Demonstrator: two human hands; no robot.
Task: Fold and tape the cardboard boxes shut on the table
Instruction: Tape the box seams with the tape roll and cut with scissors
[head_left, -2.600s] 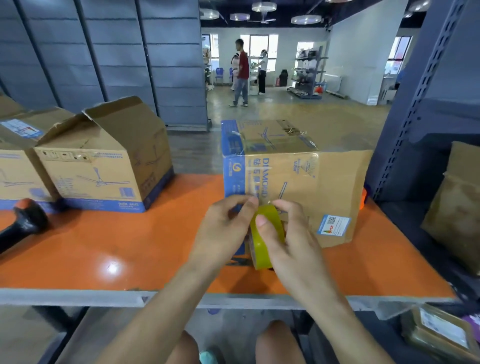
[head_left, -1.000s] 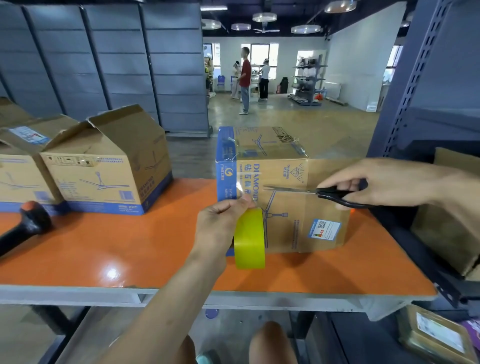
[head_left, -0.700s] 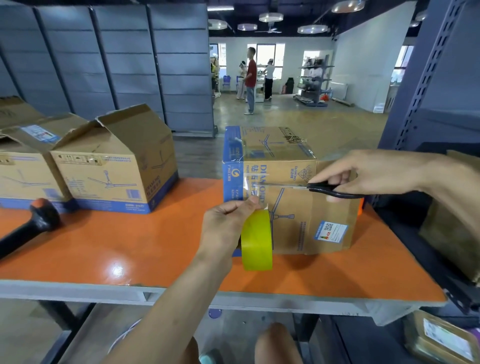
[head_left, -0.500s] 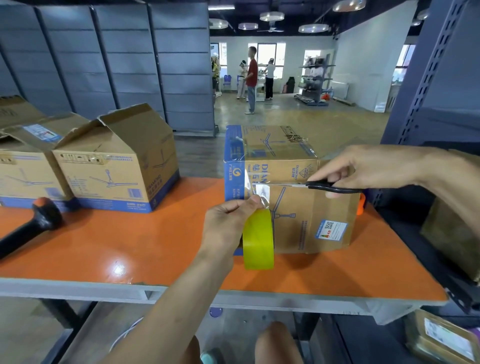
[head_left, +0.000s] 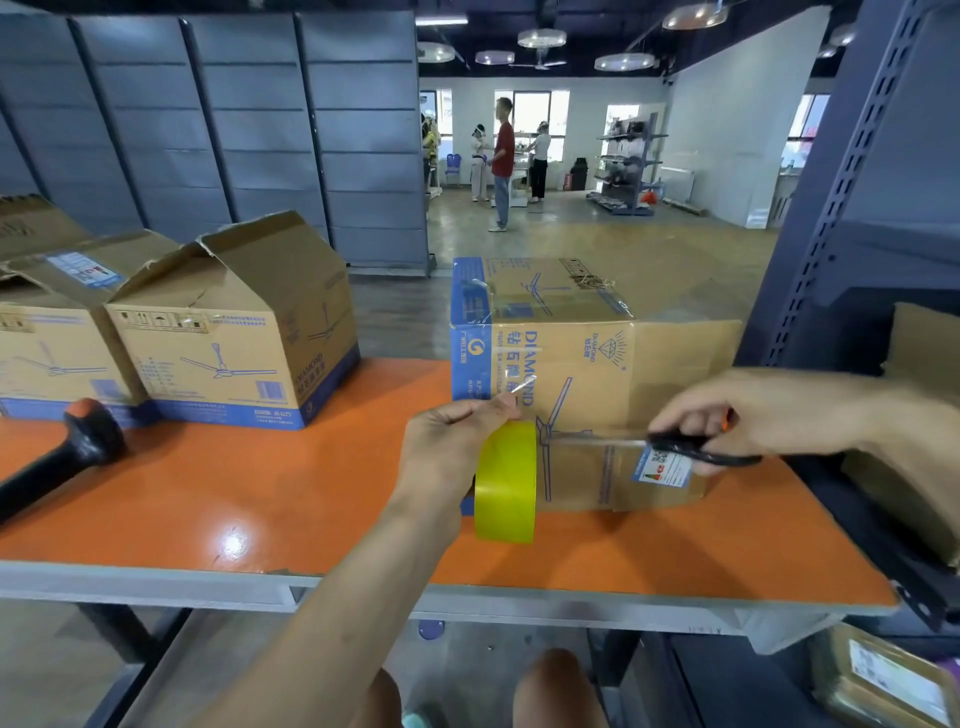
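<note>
A brown and blue cardboard box (head_left: 592, 358) printed with a ceiling fan lies on the orange table (head_left: 260, 499), its near face toward me. My left hand (head_left: 447, 452) grips a yellow tape roll (head_left: 505, 480) in front of the box and pinches a clear tape end at its top. My right hand (head_left: 753, 415) holds black-handled scissors (head_left: 696, 449) low against the box's front face, blades pointing left. A strip of clear tape runs over the box's top left edge.
Two more fan boxes (head_left: 228, 332) with raised flaps stand at the table's back left. A black tool with an orange tip (head_left: 67, 457) lies at the left edge. Metal shelving (head_left: 852, 218) holding a brown box rises on the right. Several people stand far off in the room.
My right hand let go of the tape, took up the scissors, brought them to the tape above the roll, then dropped lower along the box front. The clear tape end now stands free above my left thumb.
</note>
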